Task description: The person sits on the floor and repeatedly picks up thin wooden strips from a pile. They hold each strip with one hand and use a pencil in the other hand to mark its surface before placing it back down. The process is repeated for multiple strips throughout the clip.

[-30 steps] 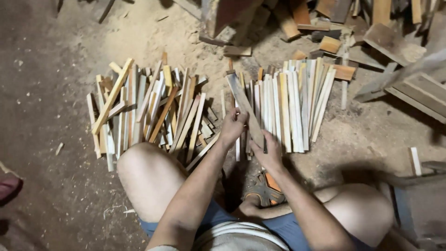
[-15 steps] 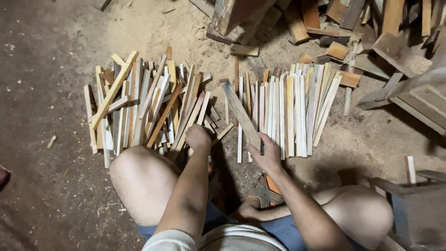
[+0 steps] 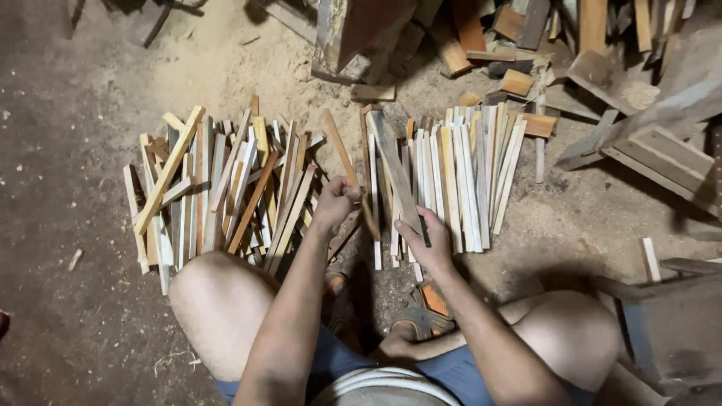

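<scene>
Two hands grip wood: left hand (image 3: 336,201) a thin strip (image 3: 347,167), right hand (image 3: 426,242) a flat rough slat (image 3: 394,171).

Two heaps of wooden sticks are laid on the dirt floor (image 3: 83,316) in front of the squatting person. The left heap (image 3: 218,188) is spread ahead of the left knee (image 3: 214,301), with one long stick (image 3: 170,168) laid slantwise across its left part. The right heap (image 3: 459,177) is set ahead of the right knee (image 3: 571,331), its sticks lined up side by side. Between the heaps the left hand (image 3: 335,203) and the right hand (image 3: 425,244) are placed, the right hand at the near end of a wider slat (image 3: 395,169) lying over the right heap's left edge. Sandalled feet (image 3: 421,308) are tucked between the knees. Behind the right heap, scrap blocks (image 3: 519,79) are piled; planks (image 3: 654,143) lie farther right.
</scene>
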